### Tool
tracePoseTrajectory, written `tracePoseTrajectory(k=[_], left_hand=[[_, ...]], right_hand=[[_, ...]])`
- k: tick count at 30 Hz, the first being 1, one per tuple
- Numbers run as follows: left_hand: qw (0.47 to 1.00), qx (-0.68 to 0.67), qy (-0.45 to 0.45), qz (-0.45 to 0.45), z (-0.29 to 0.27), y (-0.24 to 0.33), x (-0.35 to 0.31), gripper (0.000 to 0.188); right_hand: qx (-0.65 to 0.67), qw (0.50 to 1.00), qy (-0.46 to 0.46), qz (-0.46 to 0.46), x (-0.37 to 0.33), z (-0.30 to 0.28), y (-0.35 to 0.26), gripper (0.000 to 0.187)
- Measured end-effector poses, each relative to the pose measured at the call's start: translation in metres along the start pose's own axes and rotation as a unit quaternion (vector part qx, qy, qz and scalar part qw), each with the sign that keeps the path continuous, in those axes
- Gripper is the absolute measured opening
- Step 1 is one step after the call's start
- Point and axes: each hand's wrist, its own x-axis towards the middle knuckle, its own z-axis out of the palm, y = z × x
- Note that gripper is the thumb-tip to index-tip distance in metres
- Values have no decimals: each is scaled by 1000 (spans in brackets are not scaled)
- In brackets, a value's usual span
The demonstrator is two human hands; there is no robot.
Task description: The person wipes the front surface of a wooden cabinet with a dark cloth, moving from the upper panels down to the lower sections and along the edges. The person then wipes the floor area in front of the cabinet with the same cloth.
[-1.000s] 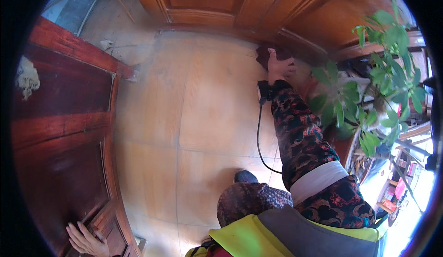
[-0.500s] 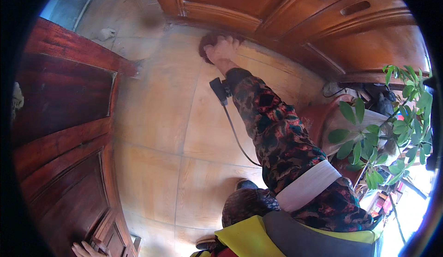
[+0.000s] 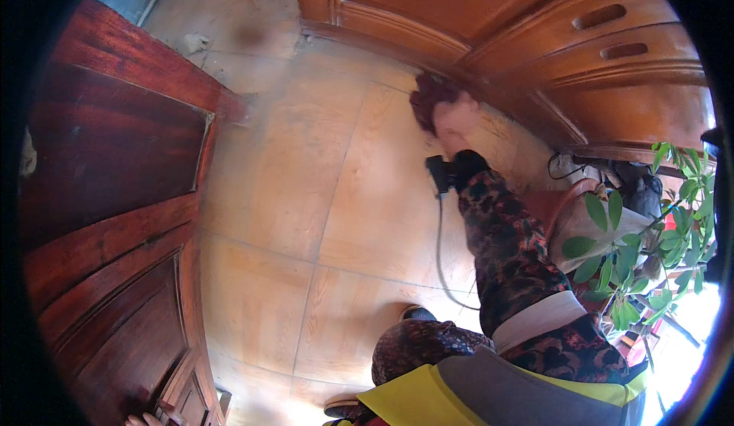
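Note:
My right hand (image 3: 456,116) presses a dark red cloth (image 3: 430,99) onto the tiled floor (image 3: 267,174), against the base of the orange-brown wooden furniture (image 3: 413,2). The fingers are closed over the cloth and a little blurred. On that wrist sits a small black device (image 3: 438,172) with a cable running back along the sleeve. At the lower left edge only a few fingers of my left hand (image 3: 145,420) show, curled at the handle (image 3: 170,412) of a dark red wooden door (image 3: 115,128). The rest of that hand is cut off.
A green leafy plant (image 3: 612,250) and a reddish-brown pot (image 3: 554,204) stand at the right, close to my right arm. The door's edge borders the floor on the left. A pale crumpled scrap (image 3: 196,42) lies at the far left. My shoe (image 3: 417,313) is below.
My right hand has slid the cloth to the right and slightly nearer along the furniture's base. The view has shifted a little, and less of my left hand shows.

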Motion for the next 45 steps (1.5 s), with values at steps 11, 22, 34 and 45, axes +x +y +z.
tracePoseTrajectory(k=[11, 22, 34, 45], left_hand=[[1000, 15, -9, 2, -3, -3, 1, 57], [999, 29, -34, 13, -8, -6, -5, 60], [1000, 7, -21, -12, -5, -7, -3, 57], [1000, -9, 11, 4, -4, -1, 13, 56]], right_hand=[[30, 928, -143, -344, -41, 4, -128, 58], [49, 931, -102, -348, -43, 35, -132, 45], [213, 778, -164, -568, -76, 53, -228, 22], [365, 636, -400, -550, -164, 6, -171, 38]])
